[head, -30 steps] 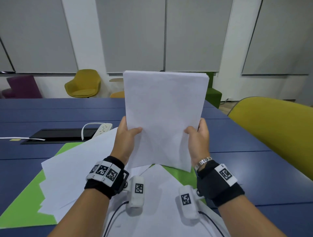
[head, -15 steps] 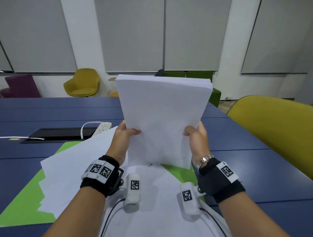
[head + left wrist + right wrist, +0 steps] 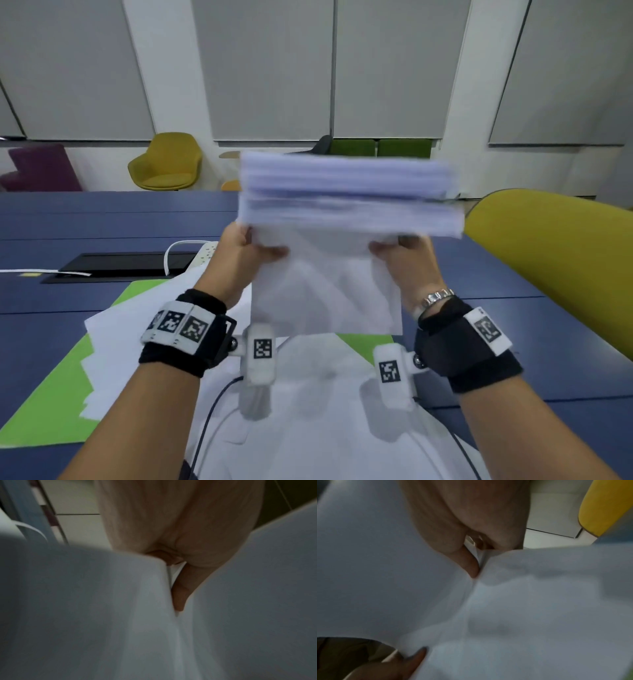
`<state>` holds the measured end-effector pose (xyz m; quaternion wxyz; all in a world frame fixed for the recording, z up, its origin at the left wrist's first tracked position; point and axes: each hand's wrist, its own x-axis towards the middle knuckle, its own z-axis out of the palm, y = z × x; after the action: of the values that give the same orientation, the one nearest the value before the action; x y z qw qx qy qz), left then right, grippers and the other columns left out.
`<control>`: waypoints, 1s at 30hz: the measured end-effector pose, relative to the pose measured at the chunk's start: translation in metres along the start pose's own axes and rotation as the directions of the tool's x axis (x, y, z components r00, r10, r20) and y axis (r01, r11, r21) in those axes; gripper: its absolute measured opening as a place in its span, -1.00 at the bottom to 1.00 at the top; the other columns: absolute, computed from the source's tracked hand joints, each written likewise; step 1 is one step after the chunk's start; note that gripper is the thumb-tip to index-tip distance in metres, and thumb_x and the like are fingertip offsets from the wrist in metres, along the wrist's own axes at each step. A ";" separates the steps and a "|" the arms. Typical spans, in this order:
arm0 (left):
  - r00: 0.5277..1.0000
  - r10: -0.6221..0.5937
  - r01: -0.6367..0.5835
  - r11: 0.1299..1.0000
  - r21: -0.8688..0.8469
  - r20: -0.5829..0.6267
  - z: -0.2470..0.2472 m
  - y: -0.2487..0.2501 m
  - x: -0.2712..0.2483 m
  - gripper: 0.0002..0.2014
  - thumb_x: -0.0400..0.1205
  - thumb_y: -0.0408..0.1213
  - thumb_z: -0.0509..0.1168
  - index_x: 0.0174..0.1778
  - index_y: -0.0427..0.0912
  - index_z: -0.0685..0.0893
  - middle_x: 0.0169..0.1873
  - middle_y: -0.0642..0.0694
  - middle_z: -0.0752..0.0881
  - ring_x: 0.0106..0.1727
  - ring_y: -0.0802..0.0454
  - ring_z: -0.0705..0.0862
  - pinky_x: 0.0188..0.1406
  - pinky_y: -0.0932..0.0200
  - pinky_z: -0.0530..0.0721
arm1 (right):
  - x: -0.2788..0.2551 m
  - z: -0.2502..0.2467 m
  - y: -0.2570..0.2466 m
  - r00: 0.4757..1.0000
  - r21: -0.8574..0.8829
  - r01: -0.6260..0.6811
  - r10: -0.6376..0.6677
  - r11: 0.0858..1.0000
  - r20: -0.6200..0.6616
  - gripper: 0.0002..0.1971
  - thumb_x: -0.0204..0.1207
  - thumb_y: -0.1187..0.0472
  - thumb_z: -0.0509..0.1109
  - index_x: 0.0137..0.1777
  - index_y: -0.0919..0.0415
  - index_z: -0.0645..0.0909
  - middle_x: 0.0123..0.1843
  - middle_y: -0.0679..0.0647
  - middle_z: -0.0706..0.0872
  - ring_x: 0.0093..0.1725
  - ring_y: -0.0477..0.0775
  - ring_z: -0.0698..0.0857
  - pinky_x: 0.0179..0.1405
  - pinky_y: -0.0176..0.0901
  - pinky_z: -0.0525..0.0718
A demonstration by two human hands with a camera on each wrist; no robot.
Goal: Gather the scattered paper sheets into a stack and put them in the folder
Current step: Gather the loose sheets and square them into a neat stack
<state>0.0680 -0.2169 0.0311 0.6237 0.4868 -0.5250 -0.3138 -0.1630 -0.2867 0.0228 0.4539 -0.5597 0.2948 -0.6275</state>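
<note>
I hold a stack of white paper sheets (image 3: pixel 325 294) in the air above the table, its top edge blurred and tipped away from me. My left hand (image 3: pixel 246 250) grips the stack's left edge, thumb on the near face. My right hand (image 3: pixel 400 253) grips the right edge the same way. In the left wrist view the thumb (image 3: pixel 181 588) presses into the paper (image 3: pixel 102 615); the right wrist view shows the thumb (image 3: pixel 467 561) doing likewise on the paper (image 3: pixel 522 615). Under my arms lies an open green folder (image 3: pixel 51 394) with loose white sheets (image 3: pixel 137 335) spread over it.
The blue table (image 3: pixel 513 315) stretches ahead, with a black cable hatch (image 3: pixel 120 265) and a white power strip (image 3: pixel 202 253) at the left. A yellow chair back (image 3: pixel 555 260) stands close on the right. More chairs stand by the far wall.
The stack has tipped forward from upright, so its top edge now leans away and blurs. Both hands kept their grip on the sides and rose slightly.
</note>
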 end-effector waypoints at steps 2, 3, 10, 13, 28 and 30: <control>0.999 -0.052 0.052 0.997 -0.060 0.014 -0.003 0.008 0.000 -0.56 0.51 -0.76 0.36 0.25 -0.30 0.71 -0.02 -0.10 0.88 -0.08 -0.04 0.85 -0.14 0.08 0.82 | -0.001 0.002 -0.005 0.995 -0.051 -0.088 0.086 0.995 -0.046 -0.70 0.40 0.57 0.44 -0.06 0.15 0.63 -0.03 0.08 0.81 -0.08 0.10 0.79 -0.06 -0.04 0.73; 0.997 -0.077 0.078 0.994 -0.077 0.020 -0.004 0.011 -0.001 -0.54 0.52 -0.79 0.34 0.26 -0.30 0.70 -0.01 -0.11 0.88 -0.07 -0.05 0.86 -0.13 0.09 0.83 | -0.004 0.002 -0.013 0.993 -0.119 -0.118 0.117 0.986 -0.014 -0.68 0.43 0.55 0.44 0.02 0.12 0.63 0.05 0.05 0.83 0.03 0.09 0.81 0.05 -0.02 0.75; 0.989 -0.116 0.098 0.978 -0.183 -0.092 -0.011 0.020 0.000 -0.50 0.54 -0.86 0.19 0.25 -0.30 0.67 0.01 -0.12 0.85 0.01 -0.07 0.82 -0.07 0.13 0.84 | -0.019 -0.007 -0.026 0.951 -0.302 -0.309 0.304 0.902 -0.063 -0.63 0.61 0.12 0.48 0.40 0.07 0.61 0.22 0.00 0.73 0.08 0.02 0.75 0.10 -0.02 0.73; 0.956 -0.051 -0.012 0.977 -0.212 -0.289 -0.020 0.022 0.006 -0.47 0.54 -0.85 0.16 0.30 -0.28 0.61 0.15 -0.21 0.75 0.10 -0.12 0.73 0.03 0.10 0.76 | -0.034 -0.007 -0.025 0.886 -0.548 -0.393 0.463 0.738 -0.012 -0.75 0.64 0.02 0.40 0.20 0.14 0.68 0.09 0.07 0.72 -0.10 0.03 0.71 -0.14 0.03 0.73; 0.853 0.003 -0.151 0.958 -0.243 -0.521 -0.039 0.040 0.006 -0.38 0.43 -0.67 0.05 0.33 -0.12 0.64 0.15 -0.07 0.78 -0.07 0.05 0.72 -0.04 0.19 0.78 | -0.091 0.034 -0.013 0.646 -0.998 0.059 0.762 -0.005 0.035 -0.41 0.21 -0.06 0.75 0.12 0.25 0.68 0.07 0.10 0.78 0.06 0.21 0.78 -0.09 -0.14 0.68; 0.857 -0.006 -0.138 0.961 -0.241 -0.516 -0.039 0.040 0.004 -0.39 0.37 -0.61 0.05 0.27 -0.10 0.63 0.09 -0.03 0.78 -0.05 0.01 0.71 -0.01 0.15 0.79 | -0.091 0.034 -0.009 0.660 -0.999 0.035 0.751 0.005 0.027 -0.40 0.24 -0.02 0.74 0.19 0.27 0.67 0.13 0.13 0.78 0.09 0.22 0.78 -0.07 -0.12 0.69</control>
<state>0.1014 -0.1968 0.0713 0.8113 0.4447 -0.3093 -0.2199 -0.1358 -0.1961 -0.0020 0.1931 -0.7605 0.6141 0.0856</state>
